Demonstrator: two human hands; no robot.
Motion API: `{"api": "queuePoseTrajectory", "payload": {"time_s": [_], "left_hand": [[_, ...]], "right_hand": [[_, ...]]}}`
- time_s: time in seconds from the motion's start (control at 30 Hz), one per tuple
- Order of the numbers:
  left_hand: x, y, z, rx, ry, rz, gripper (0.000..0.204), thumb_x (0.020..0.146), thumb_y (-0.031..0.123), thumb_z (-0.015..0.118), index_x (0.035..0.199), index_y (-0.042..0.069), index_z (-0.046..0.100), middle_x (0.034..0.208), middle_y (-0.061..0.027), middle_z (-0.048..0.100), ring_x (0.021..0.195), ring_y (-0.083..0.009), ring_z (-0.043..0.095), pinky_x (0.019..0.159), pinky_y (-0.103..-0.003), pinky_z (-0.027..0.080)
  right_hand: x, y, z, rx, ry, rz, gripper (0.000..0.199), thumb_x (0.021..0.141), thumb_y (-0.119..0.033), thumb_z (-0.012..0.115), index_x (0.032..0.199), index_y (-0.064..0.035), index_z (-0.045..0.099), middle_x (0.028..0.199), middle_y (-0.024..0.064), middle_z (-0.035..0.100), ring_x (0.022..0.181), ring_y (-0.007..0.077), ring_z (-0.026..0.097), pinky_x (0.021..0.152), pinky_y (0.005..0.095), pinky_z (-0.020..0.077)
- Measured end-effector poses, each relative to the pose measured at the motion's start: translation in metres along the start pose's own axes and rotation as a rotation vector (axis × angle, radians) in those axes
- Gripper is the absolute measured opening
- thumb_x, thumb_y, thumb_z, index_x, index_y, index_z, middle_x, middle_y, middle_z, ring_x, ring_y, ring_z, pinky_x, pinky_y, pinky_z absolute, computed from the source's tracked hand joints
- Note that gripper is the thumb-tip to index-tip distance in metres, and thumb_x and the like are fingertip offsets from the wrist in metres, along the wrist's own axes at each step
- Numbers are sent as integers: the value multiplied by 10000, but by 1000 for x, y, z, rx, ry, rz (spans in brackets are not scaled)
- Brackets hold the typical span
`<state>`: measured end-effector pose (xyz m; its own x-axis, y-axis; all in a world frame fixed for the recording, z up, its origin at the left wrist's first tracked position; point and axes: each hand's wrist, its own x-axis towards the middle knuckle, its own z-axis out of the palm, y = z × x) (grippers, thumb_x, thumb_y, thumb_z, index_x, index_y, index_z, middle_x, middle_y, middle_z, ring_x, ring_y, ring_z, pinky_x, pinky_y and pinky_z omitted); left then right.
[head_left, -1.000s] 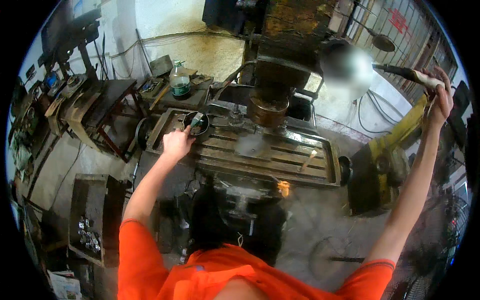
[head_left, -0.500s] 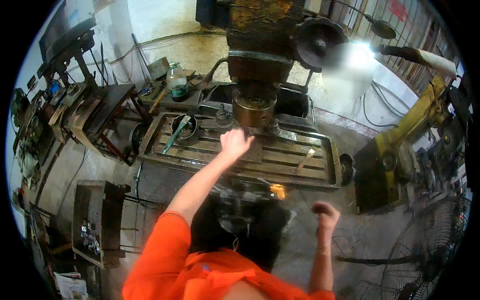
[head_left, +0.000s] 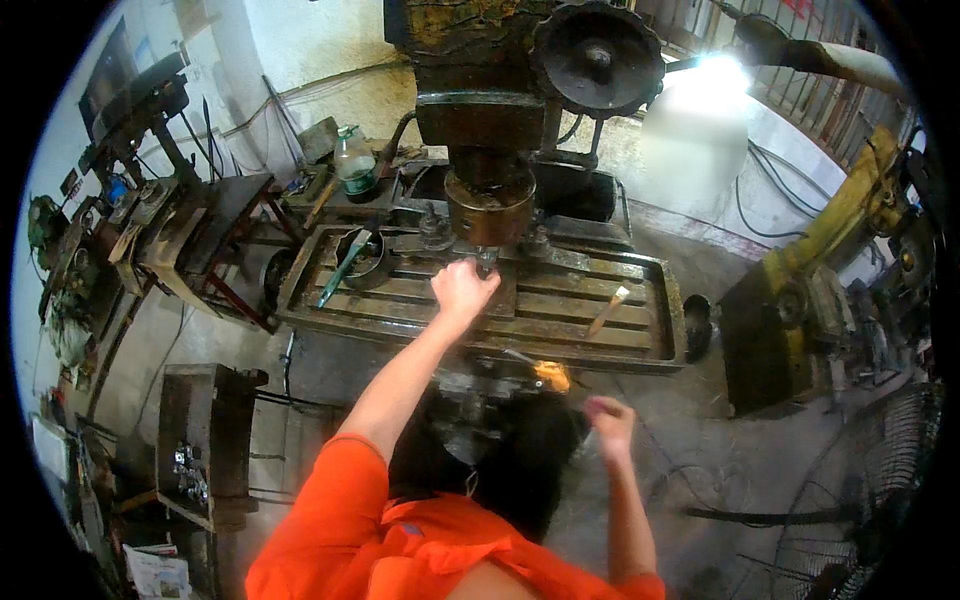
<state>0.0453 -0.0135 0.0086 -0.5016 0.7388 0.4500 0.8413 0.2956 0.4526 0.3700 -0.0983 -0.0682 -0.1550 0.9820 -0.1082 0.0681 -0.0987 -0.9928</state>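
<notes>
My left hand (head_left: pixel 462 288) reaches forward over the slotted table (head_left: pixel 400 310) of a rusty milling machine, its fingers up at the small cutter under the brass-coloured spindle nose (head_left: pixel 489 205). Whether they grip the cutter I cannot tell. My right hand (head_left: pixel 607 420) hangs low in front of the machine table with its fingers curled and nothing visible in it, close to an orange-tipped handle (head_left: pixel 551 375). Both sleeves are orange.
A round dark dish with a green-handled tool (head_left: pixel 352 258) lies on the table's left end, and a pale-handled brush (head_left: pixel 608 310) on its right. A plastic bottle (head_left: pixel 356 165) stands behind. Cluttered benches (head_left: pixel 170 230) are left, a yellow machine (head_left: pixel 830 280) right, a bright lamp (head_left: pixel 700 85) above.
My left hand moved right along the machine table from the round dish to the spindle. My right arm came down from the raised lever at upper right to waist level.
</notes>
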Motion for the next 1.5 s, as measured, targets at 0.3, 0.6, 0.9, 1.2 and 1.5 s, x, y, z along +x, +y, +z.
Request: {"api": "queuePoseTrajectory", "payload": {"time_s": [0.3, 0.6, 0.9, 1.2, 1.5], "left_hand": [[6, -1, -5, 17, -183, -22, 408, 641, 366, 662, 906, 58, 644, 734, -158, 641, 716, -326, 622, 645, -396, 493], [-15, -68, -75, -59, -43, 286, 306, 540, 223, 673, 818, 96, 657, 822, -110, 596, 727, -299, 603, 666, -407, 482], [-96, -215, -188, 86, -88, 188, 396, 583, 258, 689, 925, 64, 642, 834, -126, 604, 770, -323, 588, 809, -422, 479], [-126, -270, -204, 238, -279, 207, 414, 525, 221, 717, 884, 45, 609, 792, -123, 562, 778, -306, 585, 939, -462, 395], [-94, -230, -197, 36, -267, 215, 425, 542, 191, 688, 922, 19, 609, 879, -139, 555, 813, -331, 570, 691, -425, 481]], "right_hand": [[63, 76, 50, -122, -154, 95, 183, 610, -25, 566, 791, -1, 569, 750, -2, 556, 643, 109, 495, 553, 262, 388], [-12, -115, 54, -205, -623, 61, 497, 593, -11, 571, 1089, -44, 580, 875, 23, 589, 588, 92, 510, 503, 230, 409], [-56, -149, 203, -955, -1201, -652, 442, 594, -158, 615, 1010, -17, 559, 939, 185, 587, 870, 329, 575, 735, 360, 461], [-58, -160, 304, -1392, -974, -598, 276, 605, -235, 557, 679, 23, 619, 703, 234, 605, 683, 376, 607, 639, 417, 497], [24, -187, 158, -1537, -276, -304, 289, 618, -285, 585, 709, -12, 613, 731, 189, 625, 717, 351, 617, 669, 415, 503]]}}
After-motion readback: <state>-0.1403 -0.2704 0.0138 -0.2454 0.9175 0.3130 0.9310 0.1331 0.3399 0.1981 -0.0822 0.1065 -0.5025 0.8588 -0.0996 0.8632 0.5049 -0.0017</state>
